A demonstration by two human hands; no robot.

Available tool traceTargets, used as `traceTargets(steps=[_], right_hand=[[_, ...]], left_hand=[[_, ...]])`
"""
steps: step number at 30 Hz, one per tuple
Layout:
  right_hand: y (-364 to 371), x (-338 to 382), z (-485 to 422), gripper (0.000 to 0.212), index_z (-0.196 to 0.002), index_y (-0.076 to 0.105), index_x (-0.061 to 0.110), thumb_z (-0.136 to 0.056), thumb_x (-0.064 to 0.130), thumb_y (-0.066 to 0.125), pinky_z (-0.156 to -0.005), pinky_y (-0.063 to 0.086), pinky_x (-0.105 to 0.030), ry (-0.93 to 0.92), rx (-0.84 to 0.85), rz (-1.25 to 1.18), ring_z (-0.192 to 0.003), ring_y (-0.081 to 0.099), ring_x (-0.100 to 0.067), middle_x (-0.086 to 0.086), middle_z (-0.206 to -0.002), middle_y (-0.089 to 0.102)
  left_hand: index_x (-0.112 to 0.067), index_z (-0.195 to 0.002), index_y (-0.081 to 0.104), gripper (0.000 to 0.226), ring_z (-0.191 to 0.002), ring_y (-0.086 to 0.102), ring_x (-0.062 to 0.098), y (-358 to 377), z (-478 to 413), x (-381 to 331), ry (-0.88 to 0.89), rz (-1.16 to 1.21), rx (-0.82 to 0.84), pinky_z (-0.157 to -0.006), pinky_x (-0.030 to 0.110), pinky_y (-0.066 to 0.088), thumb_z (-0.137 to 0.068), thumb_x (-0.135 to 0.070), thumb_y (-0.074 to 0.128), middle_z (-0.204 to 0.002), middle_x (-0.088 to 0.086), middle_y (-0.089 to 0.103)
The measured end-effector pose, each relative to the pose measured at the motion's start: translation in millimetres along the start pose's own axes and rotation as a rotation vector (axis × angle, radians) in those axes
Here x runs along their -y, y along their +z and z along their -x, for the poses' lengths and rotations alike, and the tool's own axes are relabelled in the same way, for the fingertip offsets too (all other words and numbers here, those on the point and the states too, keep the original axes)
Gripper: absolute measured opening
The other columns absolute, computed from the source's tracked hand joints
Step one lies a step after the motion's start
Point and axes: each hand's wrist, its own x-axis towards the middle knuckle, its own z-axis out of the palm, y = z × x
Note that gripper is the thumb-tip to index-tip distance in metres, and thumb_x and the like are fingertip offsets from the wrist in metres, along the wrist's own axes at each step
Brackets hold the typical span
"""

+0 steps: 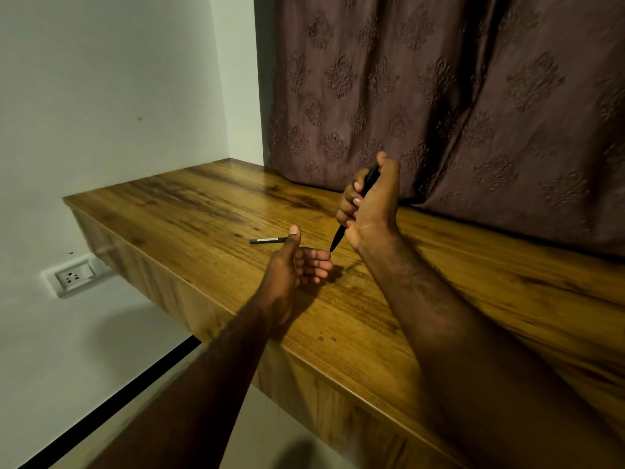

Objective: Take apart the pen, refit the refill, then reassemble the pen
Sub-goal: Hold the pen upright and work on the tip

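Gripping a slim black pen (351,211) in a closed fist, the right hand (370,204) is holding it raised above the glossy brown wood-grain desk (456,282), in front of the dark maroon curtain with an embossed floral pattern (473,96). The pen is running steeply through the fist: its upper end is showing by the thumb, and its tapered tip is pointing down and towards the left hand (297,262). The fingers of the right hand are wrapping around the middle of the barrel, so that part is hidden.

The left hand is hanging lower and nearer the desk edge, thumb pointing up and fingers loosely curled sideways, with nothing visibly held in it. Its fingertips are sitting just below the pen's tip; whether they are touching it cannot be told.

A thin dark rod-shaped pen part with a paler band along it (269,240) is lying flat on the desk just beyond the left thumb, which is covering its right end. It is lying roughly crosswise, well apart from the raised pen.

Both bare forearms are reaching in from the lower edge. A white wall socket (75,274) is sitting on the pale wall (101,79) below the desk's left end.
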Motion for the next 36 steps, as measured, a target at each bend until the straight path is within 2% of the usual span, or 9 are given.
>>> traceTargets(steps=[4,7,11,16,20,25,30,33,36], right_hand=[[-1,1,-1,0.046,-0.051,0.034,0.018,-0.09,0.042,0.037,-0.042,0.013,-0.018,-0.021,-0.038,-0.056,-0.038,0.013,-0.013,0.002,-0.043,0.022],[-3,4,-4,0.049,-0.052,0.036,0.017,-0.09,0.047,0.035,-0.043,0.012,-0.018,-0.007,-0.061,-0.169,-0.038,0.013,-0.013,0.003,-0.041,0.023],[-6,7,-9,0.047,-0.05,0.035,0.018,-0.089,0.044,0.036,-0.042,0.012,-0.017,0.029,-0.188,-0.271,-0.036,0.014,-0.013,0.003,-0.041,0.024],[-7,12,-13,0.054,-0.05,0.037,0.016,-0.089,0.053,0.033,-0.043,0.011,-0.019,0.054,-0.23,-0.391,-0.035,0.017,-0.013,0.003,-0.04,0.025],[-4,15,-17,0.048,-0.05,0.035,0.018,-0.089,0.044,0.033,-0.042,0.012,-0.016,0.065,-0.224,-0.411,-0.034,0.016,-0.013,0.003,-0.041,0.025],[2,11,-13,0.056,-0.049,0.036,0.018,-0.089,0.058,0.03,-0.038,0.014,-0.015,0.088,-0.2,-0.497,-0.033,0.018,-0.013,0.004,-0.038,0.025],[7,8,-14,0.055,-0.051,0.037,0.017,-0.09,0.056,0.032,-0.037,0.014,-0.016,0.107,-0.141,-0.498,-0.033,0.018,-0.012,0.004,-0.039,0.025],[6,8,-15,0.053,-0.051,0.037,0.018,-0.09,0.053,0.033,-0.037,0.015,-0.015,0.101,-0.142,-0.474,-0.032,0.018,-0.012,0.004,-0.038,0.026],[6,9,-14,0.053,-0.052,0.037,0.018,-0.091,0.053,0.033,-0.037,0.014,-0.014,0.094,-0.152,-0.482,-0.031,0.018,-0.012,0.004,-0.038,0.026]], left_hand=[[-0.004,-0.086,0.07,0.071,-0.067,0.062,0.018,-1,-1,1,-0.003,0.0,-0.01,-0.065,0.029,0.046,-0.095,-0.057,0.024,-0.076,0.011,0.071],[-0.002,-0.09,0.069,0.069,-0.065,0.062,0.018,1,0,0,0.013,0.034,-0.042,-0.061,0.027,0.047,-0.096,-0.055,0.025,-0.077,0.011,0.071],[-0.005,-0.091,0.067,0.055,-0.059,0.061,0.015,10,5,0,0.114,0.129,-0.216,-0.052,0.022,0.048,-0.098,-0.046,0.031,-0.075,0.008,0.068],[-0.006,-0.102,0.065,0.056,-0.066,0.061,0.016,25,17,0,0.127,0.351,-0.413,-0.057,0.025,0.044,-0.099,-0.047,0.028,-0.088,0.01,0.068],[-0.001,-0.115,0.062,0.055,-0.066,0.064,0.012,43,25,-1,0.202,0.349,-0.439,-0.052,0.021,0.048,-0.101,-0.041,0.026,-0.092,0.008,0.069],[-0.004,-0.115,0.06,0.044,-0.075,0.06,0.019,52,36,-6,0.352,0.311,-0.437,-0.048,0.016,0.047,-0.1,-0.03,0.027,-0.105,0.017,0.066],[-0.007,-0.114,0.061,0.043,-0.077,0.059,0.022,55,42,-10,0.429,0.325,-0.439,-0.048,0.016,0.047,-0.097,-0.039,0.038,-0.11,0.02,0.065],[-0.001,-0.123,0.056,0.047,-0.078,0.058,0.024,54,42,-7,0.475,0.316,-0.434,-0.05,0.016,0.047,-0.096,-0.036,0.039,-0.111,0.021,0.064],[-0.003,-0.122,0.058,0.051,-0.08,0.06,0.026,51,38,-1,0.506,0.246,-0.426,-0.052,0.016,0.048,-0.09,-0.036,0.035,-0.109,0.018,0.066]])
